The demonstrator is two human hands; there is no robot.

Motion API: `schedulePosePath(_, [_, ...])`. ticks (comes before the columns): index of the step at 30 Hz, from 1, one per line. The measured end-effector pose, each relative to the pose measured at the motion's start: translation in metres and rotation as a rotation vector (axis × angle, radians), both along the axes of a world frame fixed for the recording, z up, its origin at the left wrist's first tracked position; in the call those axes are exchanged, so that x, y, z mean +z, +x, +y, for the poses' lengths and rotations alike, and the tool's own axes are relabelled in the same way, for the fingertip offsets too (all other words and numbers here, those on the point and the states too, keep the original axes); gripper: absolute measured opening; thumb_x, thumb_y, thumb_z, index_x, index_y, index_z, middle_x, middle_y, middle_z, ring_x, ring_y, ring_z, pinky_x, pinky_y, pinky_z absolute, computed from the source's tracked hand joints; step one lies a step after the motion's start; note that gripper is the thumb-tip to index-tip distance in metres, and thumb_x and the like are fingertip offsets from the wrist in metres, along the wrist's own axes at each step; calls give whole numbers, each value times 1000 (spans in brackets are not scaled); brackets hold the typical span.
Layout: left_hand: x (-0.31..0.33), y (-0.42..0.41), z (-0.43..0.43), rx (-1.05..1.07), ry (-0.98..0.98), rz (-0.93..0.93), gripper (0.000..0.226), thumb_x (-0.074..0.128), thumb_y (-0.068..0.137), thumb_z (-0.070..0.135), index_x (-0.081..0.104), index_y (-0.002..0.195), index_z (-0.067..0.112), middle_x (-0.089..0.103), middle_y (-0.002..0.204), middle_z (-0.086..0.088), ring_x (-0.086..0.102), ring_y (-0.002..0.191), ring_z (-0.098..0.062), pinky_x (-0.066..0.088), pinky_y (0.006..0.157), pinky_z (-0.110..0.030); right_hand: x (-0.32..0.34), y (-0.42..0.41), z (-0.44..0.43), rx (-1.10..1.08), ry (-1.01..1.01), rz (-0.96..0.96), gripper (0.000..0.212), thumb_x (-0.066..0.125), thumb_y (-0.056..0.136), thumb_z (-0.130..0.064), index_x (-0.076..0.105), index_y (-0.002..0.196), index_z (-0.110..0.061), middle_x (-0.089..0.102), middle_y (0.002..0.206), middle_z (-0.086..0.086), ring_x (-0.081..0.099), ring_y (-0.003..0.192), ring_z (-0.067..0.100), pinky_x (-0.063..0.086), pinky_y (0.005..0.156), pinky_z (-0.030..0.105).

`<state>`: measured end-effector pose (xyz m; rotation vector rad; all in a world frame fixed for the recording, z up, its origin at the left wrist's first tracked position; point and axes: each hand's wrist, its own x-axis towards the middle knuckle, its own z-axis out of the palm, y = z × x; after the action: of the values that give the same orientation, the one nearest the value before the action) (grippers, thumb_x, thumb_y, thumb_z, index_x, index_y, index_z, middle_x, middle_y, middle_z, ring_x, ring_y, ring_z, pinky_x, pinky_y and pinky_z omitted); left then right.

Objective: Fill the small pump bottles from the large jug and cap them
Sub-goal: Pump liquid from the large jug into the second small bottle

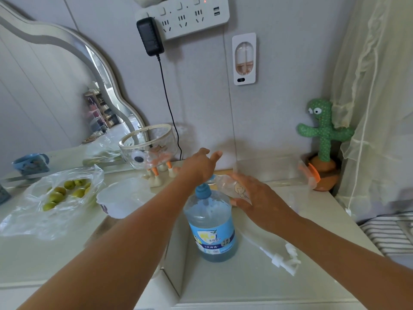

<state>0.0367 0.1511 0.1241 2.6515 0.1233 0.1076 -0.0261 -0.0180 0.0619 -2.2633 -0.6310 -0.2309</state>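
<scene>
Near right: white pump cap (283,258) lying on countertop (245,287) | centre: large jug (212,224) upright, holding blue liquid | right hand (252,198) wrapped round small clear bottle (225,184), tilted beside jug's top | left hand (199,166), fingers straight, pressing blue pump (203,191) | far right: plush cactus (324,130)

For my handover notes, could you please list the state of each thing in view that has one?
Large jug: upright, holds blue liquid, pump fitted.
Small clear bottle: tilted, neck toward the jug's pump; fill unclear.
White pump cap: off, lying on the table.
Left hand: presses the jug's pump, fingers straight.
Right hand: holds the small clear bottle.
Power strip: indicator lit, black adapter plugged in.
Fruit bag: open.
</scene>
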Motion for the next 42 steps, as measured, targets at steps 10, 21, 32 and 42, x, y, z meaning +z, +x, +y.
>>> schedulePosePath(10, [-5,-3,-1,-6,-69,16,72,31,93,64,38,143,12,48,142,-13,46,128,-31,34,104,-41,1,-9,-2,25,57,94,59,61,90,-28,36,142,-33,48,141,-6,47,124,16,41,103,34])
schedulePosePath(21, [8,-7,-4,-39,-16,33,60,26,100,52,33,145,12,42,145,-15,43,130,-32,35,105,-41,9,-3,-2,7,9,-6,55,61,89,-27,38,139,-31,52,129,-6,50,111,12,44,93,27])
schedulePosePath(32, [-8,-3,-5,-12,33,54,56,29,99,52,34,144,19,44,144,-13,41,131,-35,32,109,-50,-5,-2,-2,24,54,95,61,62,89,-30,35,143,-36,38,149,-12,41,132,13,37,109,38])
schedulePosePath(42, [2,-7,0,33,67,-38,76,24,89,71,19,151,27,9,161,-6,7,146,-38,7,114,-63,7,-8,-4,35,54,34,56,65,84,-29,35,131,-36,54,128,-7,56,108,15,49,92,36])
